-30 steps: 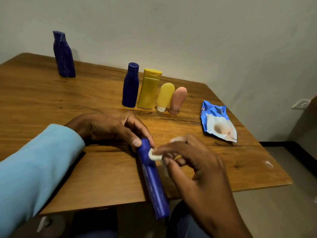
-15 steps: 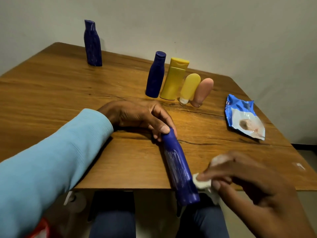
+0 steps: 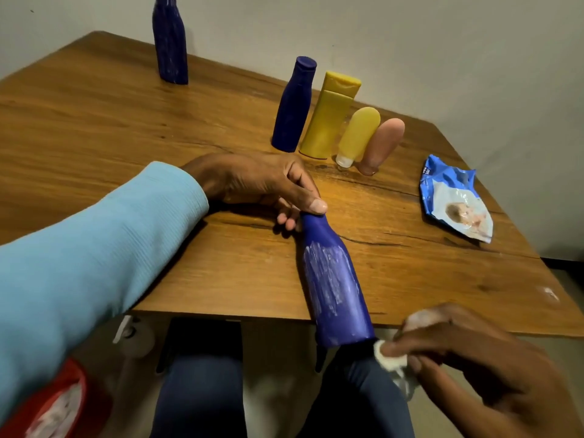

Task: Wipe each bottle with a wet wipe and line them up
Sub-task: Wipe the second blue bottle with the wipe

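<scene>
Right hand [image 3: 467, 352]: we pinch the wet wipe [image 3: 390, 357] at the blue bottle's [image 3: 335, 279] base.
Left hand [image 3: 262, 184]: we grip that bottle's cap end on the table [image 3: 94, 128].
Done: four bottles [image 3: 335, 121] lined up beyond it.
Left: far bottle [image 3: 170, 42] stands apart.

left hand [image 3: 252, 181] grips blue bottle [image 3: 335, 282] neck | right hand [image 3: 458, 346] pinches wet wipe [image 3: 390, 357] at bottle base | four bottles [image 3: 335, 118] lined up on table [image 3: 94, 128]
</scene>
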`<state>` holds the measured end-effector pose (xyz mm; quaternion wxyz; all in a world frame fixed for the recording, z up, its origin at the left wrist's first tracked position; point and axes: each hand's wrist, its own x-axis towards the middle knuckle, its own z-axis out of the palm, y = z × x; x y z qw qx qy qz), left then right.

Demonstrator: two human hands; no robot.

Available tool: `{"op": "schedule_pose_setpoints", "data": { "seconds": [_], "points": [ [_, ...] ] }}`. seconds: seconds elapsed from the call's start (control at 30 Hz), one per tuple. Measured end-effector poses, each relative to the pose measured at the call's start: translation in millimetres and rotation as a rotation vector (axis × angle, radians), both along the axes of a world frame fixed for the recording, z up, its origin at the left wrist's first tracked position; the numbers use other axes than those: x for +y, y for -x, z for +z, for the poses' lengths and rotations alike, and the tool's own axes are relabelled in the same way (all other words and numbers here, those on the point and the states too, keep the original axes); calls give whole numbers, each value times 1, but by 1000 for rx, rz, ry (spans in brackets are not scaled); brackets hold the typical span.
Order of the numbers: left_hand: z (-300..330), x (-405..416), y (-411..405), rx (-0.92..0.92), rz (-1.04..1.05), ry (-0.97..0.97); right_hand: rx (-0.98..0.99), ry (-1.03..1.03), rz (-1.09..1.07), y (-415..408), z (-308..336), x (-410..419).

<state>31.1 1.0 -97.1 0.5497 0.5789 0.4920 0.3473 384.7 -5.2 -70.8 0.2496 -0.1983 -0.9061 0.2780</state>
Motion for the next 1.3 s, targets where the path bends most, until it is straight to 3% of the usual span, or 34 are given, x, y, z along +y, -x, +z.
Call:
{"op": "schedule_pose_setpoints", "data": {
  "seconds": [0.17, 0.33, 0.67, 0.83, 1.03, 1.3],
  "points": [
    [1, -1, -6, 14, 42, -4, 96, -41, -89, 39, 8, 11],
    [-1, -1, -6, 43, 104, 4, 31, -156, -75, 85, -7, 23],
    [0, 1, -5, 75, 97, 19, 12, -122, -75, 18, -14, -13],
    [0, -1, -8, 74, 103, 19, 63, -143, -73, 56, -2, -1],
    [2, -3, -9, 71, 88, 10, 29, -329, -80, 105, -17, 13],
    [2, -2, -9, 104, 108, 29, -5, -311, 3, 35, -20, -21]
  ]
}}
